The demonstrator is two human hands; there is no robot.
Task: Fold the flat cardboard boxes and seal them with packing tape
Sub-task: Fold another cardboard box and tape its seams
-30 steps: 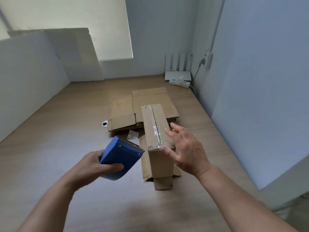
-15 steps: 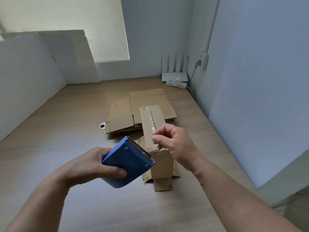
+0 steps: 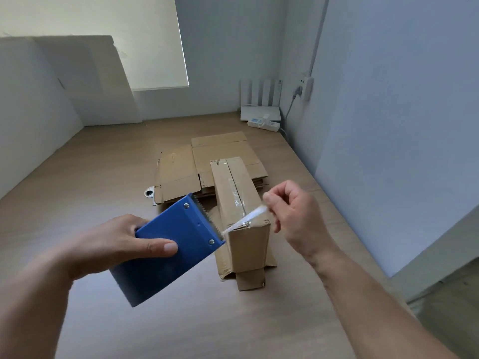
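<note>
tape (image 3: 248, 218) runs from the blue dispenser (image 3: 178, 229) gripped in our left hand (image 3: 114, 244) to our right hand (image 3: 293, 216), pinching its end. the folded box (image 3: 233, 193) stands on the table (image 3: 103, 177) between them.

I had one wide-angle view: the head camera sat above the table (image 3: 85, 193), faced forward and down, near the box (image 3: 248, 244), and reached the far wall (image 3: 220, 60).

Bare table (image 3: 77, 193) left; folded box (image 3: 242, 203) and flat cardboard (image 3: 181, 172) block centre.
</note>
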